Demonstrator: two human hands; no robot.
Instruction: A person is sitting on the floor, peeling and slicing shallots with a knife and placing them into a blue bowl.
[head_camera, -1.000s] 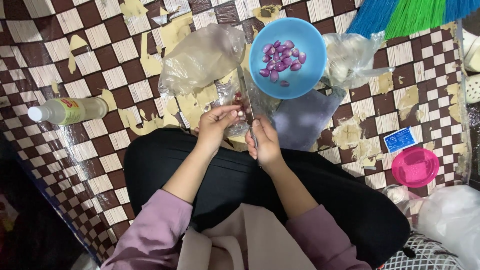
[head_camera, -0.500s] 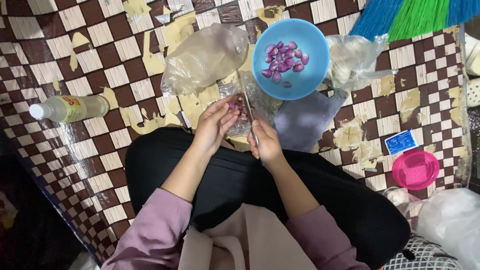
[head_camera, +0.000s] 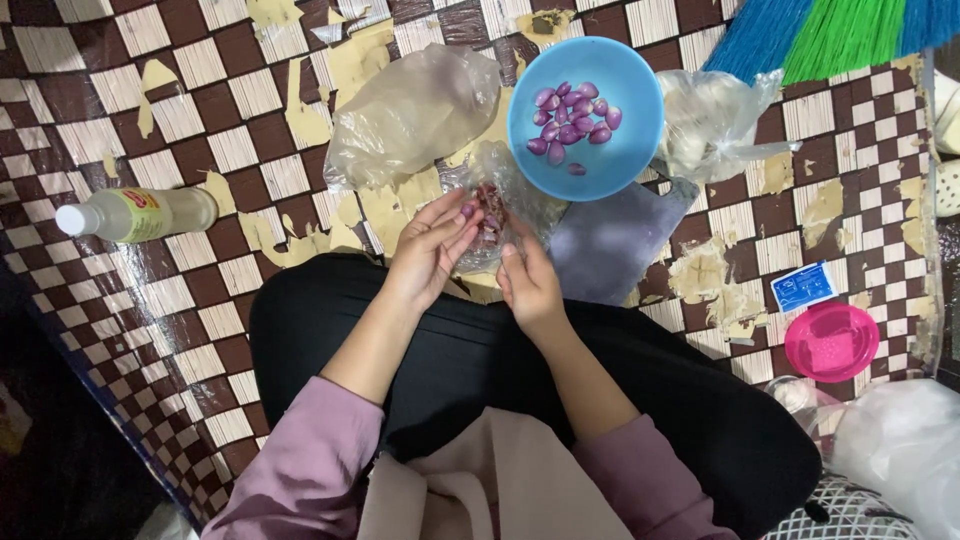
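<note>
My left hand (head_camera: 432, 250) pinches a small purple shallot (head_camera: 466, 211) at its fingertips, over a crumpled clear bag of peels (head_camera: 515, 195). My right hand (head_camera: 528, 285) is closed just to the right of it, around what looks like a small knife whose blade points up toward the shallot. The two hands almost touch above my black-clad lap. Just beyond them stands a blue bowl (head_camera: 620, 150) with several peeled purple shallots (head_camera: 572, 118) inside.
On the checkered mat (head_camera: 200, 320) lie a large clear bag (head_camera: 410, 110), a knotted bag of pale items (head_camera: 715, 120), a grey-purple board (head_camera: 610, 245), a bottle on its side (head_camera: 135, 213), a pink lid (head_camera: 832, 342), a blue packet (head_camera: 804, 287) and a broom's bristles (head_camera: 840, 35).
My hands have stayed over the peel bag, the left hand's fingers shifting slightly around the shallot. The bowl and the other things have not moved.
</note>
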